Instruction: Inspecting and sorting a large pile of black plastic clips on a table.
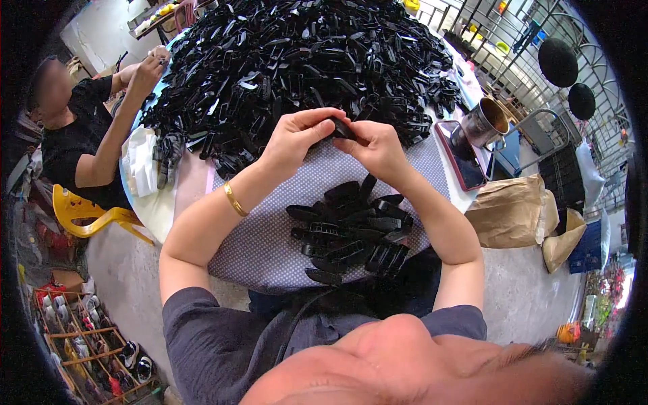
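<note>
Between my two hands is a small black plastic piece [343, 128], held just in front of the big heap. My left hand [302, 135] pinches its left side with thumb and fingers, and a gold bangle circles that wrist. From the right, my right hand [375, 150] grips the same piece, fingers curled. My fingers cover part of it, so its exact kind is hidden. Nearer to me, a small pile of black plastic pieces [347, 233] lies on the patterned cloth [260, 236]. Beyond my hands rises a large heap of similar black pieces [297, 61].
A metal mug [484, 123] and a phone [461, 156] stand at the table's right edge. Brown paper bags [509, 212] sit on the floor at right. On the left, another person [88, 135] works beside a yellow chair [88, 214]. A shoe rack [88, 344] is at lower left.
</note>
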`<state>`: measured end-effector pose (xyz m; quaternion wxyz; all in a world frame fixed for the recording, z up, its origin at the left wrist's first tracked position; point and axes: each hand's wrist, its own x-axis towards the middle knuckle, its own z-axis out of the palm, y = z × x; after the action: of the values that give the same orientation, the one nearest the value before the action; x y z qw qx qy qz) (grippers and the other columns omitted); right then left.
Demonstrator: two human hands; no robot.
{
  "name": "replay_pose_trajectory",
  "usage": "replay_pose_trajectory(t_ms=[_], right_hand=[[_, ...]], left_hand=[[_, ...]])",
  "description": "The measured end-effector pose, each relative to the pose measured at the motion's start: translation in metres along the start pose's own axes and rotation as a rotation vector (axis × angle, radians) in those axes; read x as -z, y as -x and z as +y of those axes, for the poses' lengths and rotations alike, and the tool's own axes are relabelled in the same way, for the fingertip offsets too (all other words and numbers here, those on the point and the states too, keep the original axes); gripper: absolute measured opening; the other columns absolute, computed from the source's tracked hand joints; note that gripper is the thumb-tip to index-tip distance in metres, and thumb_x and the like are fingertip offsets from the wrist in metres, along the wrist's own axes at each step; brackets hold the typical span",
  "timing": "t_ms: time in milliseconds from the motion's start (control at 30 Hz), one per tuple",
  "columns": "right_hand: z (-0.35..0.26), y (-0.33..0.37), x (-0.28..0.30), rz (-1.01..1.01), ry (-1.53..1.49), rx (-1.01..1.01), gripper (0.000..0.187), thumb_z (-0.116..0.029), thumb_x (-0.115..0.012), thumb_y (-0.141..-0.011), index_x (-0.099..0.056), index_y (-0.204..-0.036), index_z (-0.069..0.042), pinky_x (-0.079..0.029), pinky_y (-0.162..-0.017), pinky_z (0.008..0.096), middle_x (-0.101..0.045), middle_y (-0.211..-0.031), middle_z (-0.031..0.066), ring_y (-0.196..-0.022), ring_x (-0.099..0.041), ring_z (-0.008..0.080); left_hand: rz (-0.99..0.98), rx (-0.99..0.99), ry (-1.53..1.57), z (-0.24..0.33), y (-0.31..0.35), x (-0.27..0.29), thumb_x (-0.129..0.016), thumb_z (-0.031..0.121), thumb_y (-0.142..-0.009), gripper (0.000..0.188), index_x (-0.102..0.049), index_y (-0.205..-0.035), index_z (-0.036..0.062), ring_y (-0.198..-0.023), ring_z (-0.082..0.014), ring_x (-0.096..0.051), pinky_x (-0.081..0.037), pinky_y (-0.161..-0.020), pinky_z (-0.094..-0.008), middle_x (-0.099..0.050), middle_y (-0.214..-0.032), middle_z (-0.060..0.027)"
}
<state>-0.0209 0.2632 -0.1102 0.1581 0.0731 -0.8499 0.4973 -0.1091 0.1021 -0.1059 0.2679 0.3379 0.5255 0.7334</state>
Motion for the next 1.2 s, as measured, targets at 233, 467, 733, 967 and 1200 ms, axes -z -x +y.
replay_pose_trajectory(t_ms=[233, 467, 733, 967, 1200], right_hand=[[0.009, -0.014, 0.031, -0.026, 0.43, 0.469, 0.025, -0.011, -0.074, -0.067, -0.066, -0.089, -0.003, -0.047, -0.06, 0.026, -0.063, -0.08, 0.0092, -0.072, -0.059, 0.0163], [0.049, -0.022, 0.081, 0.26, 0.753, 0.113, 0.036, -0.015, -0.063, -0.073, -0.06, -0.108, -0.005, -0.042, -0.089, 0.0363, -0.061, -0.105, 0.0149, -0.102, -0.055, 0.0291], [0.068, -0.034, 0.072, 0.445, 0.603, 0.15, 0.03, -0.016, -0.067, -0.075, -0.062, -0.099, 0.001, -0.049, -0.072, 0.0343, -0.065, -0.088, 0.0162, -0.08, -0.063, 0.0295], [0.045, -0.048, 0.066, 0.608, 0.788, 0.298, 0.026, -0.018, -0.065, -0.077, -0.062, -0.095, 0.001, -0.05, -0.067, 0.0341, -0.065, -0.084, 0.0151, -0.073, -0.063, 0.0276], [0.039, -0.093, 0.051, 0.17, 0.93, -0.272, 0.031, -0.03, -0.068, -0.072, -0.065, -0.092, -0.007, -0.049, -0.076, 0.0393, -0.065, -0.088, 0.0154, -0.086, -0.062, 0.0302]], left_hand=[[0.031, 0.008, -0.373, 0.003, -0.002, -0.003, -0.056, 0.006, -0.087, 0.026, -0.06, -0.112, -0.0009, -0.086, -0.0091, -0.058, -0.046, -0.079, -0.0221, -0.065, -0.096, -0.0062], [-0.51, -0.308, -0.991, -0.015, 0.009, -0.024, -0.067, 0.016, -0.077, 0.037, -0.059, -0.112, 0.005, -0.089, -0.0293, -0.059, -0.047, -0.079, -0.0373, -0.064, -0.097, -0.0133], [-0.581, -0.14, -0.812, -0.018, 0.012, -0.019, -0.054, 0.019, -0.088, 0.031, -0.057, -0.114, 0.0027, -0.095, -0.0301, -0.055, -0.044, -0.084, -0.0363, -0.057, -0.105, -0.0158], [-0.556, -0.232, -0.996, -0.02, 0.015, -0.026, -0.053, 0.022, -0.089, 0.031, -0.058, -0.112, 0.0034, -0.104, -0.0277, -0.05, -0.038, -0.093, -0.0371, -0.054, -0.112, -0.0134], [-0.687, -0.323, -0.86, -0.033, 0.014, -0.026, -0.048, 0.032, -0.09, 0.041, -0.052, -0.12, 0.0042, -0.117, -0.0298, -0.045, -0.032, -0.099, -0.0413, -0.05, -0.125, -0.0161]])
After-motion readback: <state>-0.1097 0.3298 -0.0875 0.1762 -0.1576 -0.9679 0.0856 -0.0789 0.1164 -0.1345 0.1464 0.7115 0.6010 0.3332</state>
